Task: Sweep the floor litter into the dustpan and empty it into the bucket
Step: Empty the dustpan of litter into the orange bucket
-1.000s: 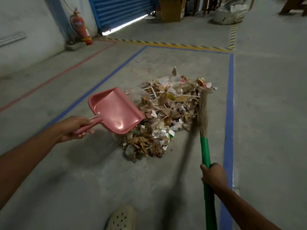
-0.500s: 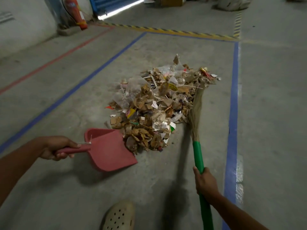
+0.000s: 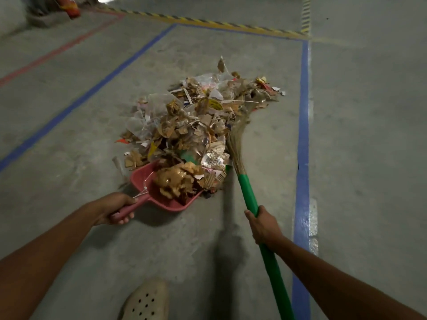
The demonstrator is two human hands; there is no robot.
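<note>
The left grip (image 3: pixel 117 207) clamps round the dustpan (image 3: pixel 142 179) handle, pan just ahead of it and part-loaded at the litter pile's (image 3: pixel 196 125) near edge, right grip (image 3: pixel 263 227) wrapped on the broom (image 3: pixel 248 195) shaft, bristles beyond against the pile's right flank; likely risk: a hard sweep overshoots the shallow pan, scattering scraps.

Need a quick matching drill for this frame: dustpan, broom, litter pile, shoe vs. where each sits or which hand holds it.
Column 1
1. dustpan
2. broom
3. litter pile
4. shoe

Column 2
A. gripped by the right hand
B. at the bottom edge of the view
C. gripped by the left hand
D. heaped between the blue lines

Pairs: 1-C, 2-A, 3-D, 4-B
</note>
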